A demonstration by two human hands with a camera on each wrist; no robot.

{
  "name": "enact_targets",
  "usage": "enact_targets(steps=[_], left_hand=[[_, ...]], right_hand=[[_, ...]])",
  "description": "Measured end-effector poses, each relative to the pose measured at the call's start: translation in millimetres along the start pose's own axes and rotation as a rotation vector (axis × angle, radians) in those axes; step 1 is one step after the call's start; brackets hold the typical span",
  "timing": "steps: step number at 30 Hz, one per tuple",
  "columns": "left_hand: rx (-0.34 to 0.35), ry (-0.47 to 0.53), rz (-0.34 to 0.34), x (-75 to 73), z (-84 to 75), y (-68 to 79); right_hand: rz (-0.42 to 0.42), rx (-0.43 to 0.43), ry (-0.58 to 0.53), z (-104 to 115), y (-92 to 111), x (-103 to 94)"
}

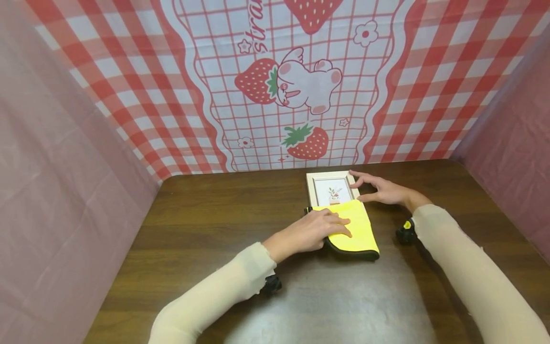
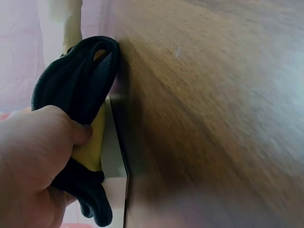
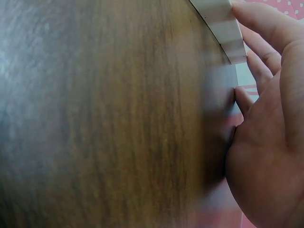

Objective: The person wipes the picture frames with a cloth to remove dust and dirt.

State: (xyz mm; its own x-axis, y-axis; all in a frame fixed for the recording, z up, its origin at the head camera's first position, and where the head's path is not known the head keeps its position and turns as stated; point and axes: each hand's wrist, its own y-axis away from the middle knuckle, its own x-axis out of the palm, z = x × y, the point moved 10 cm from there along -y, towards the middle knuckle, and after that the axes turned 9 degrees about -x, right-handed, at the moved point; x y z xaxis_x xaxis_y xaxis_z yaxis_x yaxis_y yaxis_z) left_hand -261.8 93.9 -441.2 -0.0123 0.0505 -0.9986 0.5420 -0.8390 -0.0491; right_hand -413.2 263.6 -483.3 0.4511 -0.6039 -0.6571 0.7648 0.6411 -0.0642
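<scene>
A small cream-framed picture with a plant drawing lies on the table near its back edge. Over its lower part is a yellow cloth with black edging, which hangs past the frame's near side. My left hand holds this cloth on top of the frame; in the left wrist view the thumb presses into its bunched black-edged folds. At the frame's right side, my right hand grips the upper right corner, thumb on the side and fingers curled about the corner of the cream frame.
The brown wooden table runs back to a red-and-white checked strawberry curtain. Pink cloth walls rise at both sides. A dark wrist camera sits under the right cuff.
</scene>
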Motion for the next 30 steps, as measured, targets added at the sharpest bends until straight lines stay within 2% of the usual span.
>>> enact_targets(steps=[10, 20, 30], left_hand=[[-0.004, -0.010, -0.018, -5.7, 11.2, 23.1], [-0.007, -0.003, 0.000, -9.5, 24.3, 45.5], [-0.003, 0.031, -0.006, -8.0, 28.6, 51.0]], right_hand=[[-0.002, 0.015, -0.002, -3.4, -1.3, -1.9], [0.003, 0.038, 0.016, -6.0, -0.4, -2.7], [0.007, 0.050, 0.020, -6.1, -1.2, -0.8]])
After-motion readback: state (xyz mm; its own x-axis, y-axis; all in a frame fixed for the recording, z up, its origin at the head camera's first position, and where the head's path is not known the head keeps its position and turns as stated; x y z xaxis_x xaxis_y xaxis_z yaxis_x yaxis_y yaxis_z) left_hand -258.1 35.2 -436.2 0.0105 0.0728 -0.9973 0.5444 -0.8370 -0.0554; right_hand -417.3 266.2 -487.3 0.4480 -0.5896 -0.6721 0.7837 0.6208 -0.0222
